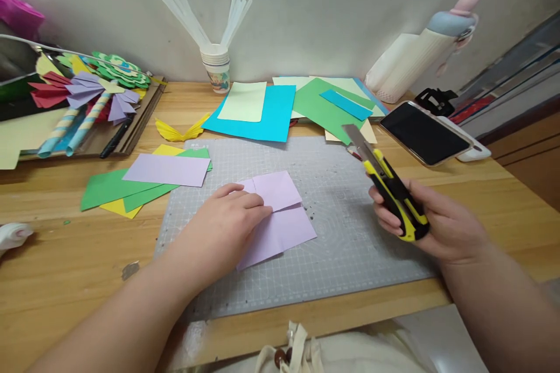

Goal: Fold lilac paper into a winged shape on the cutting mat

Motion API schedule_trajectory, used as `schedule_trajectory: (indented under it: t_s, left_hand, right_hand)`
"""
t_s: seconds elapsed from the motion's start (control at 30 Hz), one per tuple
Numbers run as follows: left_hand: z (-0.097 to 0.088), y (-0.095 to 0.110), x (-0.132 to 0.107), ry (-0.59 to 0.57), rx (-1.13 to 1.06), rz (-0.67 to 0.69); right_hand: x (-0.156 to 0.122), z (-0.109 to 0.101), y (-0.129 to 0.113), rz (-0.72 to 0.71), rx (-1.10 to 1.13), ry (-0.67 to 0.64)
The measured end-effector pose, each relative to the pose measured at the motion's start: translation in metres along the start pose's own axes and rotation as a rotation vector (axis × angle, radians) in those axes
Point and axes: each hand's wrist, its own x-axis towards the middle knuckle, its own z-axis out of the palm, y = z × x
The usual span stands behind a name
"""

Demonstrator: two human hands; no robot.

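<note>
My left hand lies on a light purple sheet of paper, fingers loosely extended and pressing on its left part. A slit runs in from the sheet's right edge between its two halves, and crease lines show on it. Beneath the sheet is a grey cutting mat with a white grid. Raised over the mat's right side, my right hand is closed around a yellow and black utility knife. Its blade is extended and points up and to the left, apart from the paper.
Green, yellow and purple paper strips lie at the left. Behind the mat are blue paper, green paper, a yellow folded paper piece and a cup with straws. A phone and a bottle stand right; paper crafts left.
</note>
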Motion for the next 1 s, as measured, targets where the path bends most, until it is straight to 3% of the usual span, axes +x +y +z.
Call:
schedule_trajectory:
  t_s: [0.13,0.27,0.6,0.8,1.0]
  left_hand:
    - [0.0,-0.001,-0.002,0.096,0.004,0.03]
    - [0.001,-0.002,-0.003,0.216,-0.01,0.05]
    - [0.001,-0.002,-0.004,0.207,-0.02,0.025]
    - [0.001,-0.003,-0.004,0.204,-0.029,0.016]
    - [0.0,-0.002,-0.003,0.191,-0.027,0.013]
  right_hand:
    - [0.005,0.021,0.003,0.173,0.188,-0.017]
    - [0.005,0.038,0.008,0.285,0.194,-0.009]
    - [0.0,0.053,0.016,0.112,0.242,-0.009]
    - [0.0,0.056,0.017,0.091,0.287,0.076]
    - [0.003,0.052,0.018,0.133,0.317,0.064]
